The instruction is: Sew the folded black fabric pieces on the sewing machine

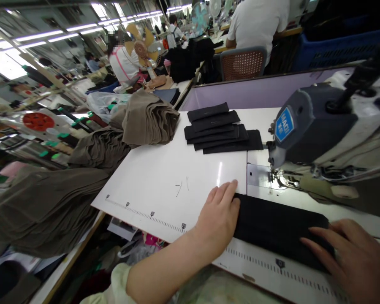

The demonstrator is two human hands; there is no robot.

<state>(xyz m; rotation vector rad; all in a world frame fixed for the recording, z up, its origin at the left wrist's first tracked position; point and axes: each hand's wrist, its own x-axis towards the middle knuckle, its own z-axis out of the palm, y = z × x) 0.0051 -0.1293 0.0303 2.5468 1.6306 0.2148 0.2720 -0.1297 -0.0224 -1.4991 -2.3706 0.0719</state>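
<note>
A long black fabric strip [272, 226] lies flat on the white sewing table [164, 185], in front of the sewing machine [323, 135]. My left hand [218, 217] rests on the strip's left end, fingers together and flat. At the strip's right end, my right hand [354, 257] presses down with its fingers spread. Neither hand grips anything. The needle and presser foot [277, 177] sit just behind the strip, apart from it.
A stack of black fabric strips [221, 128] lies at the table's back. Brown folded cloth [145, 120] is piled at the left edge and on a lower surface. Other people sit at tables behind, one on a chair [243, 63].
</note>
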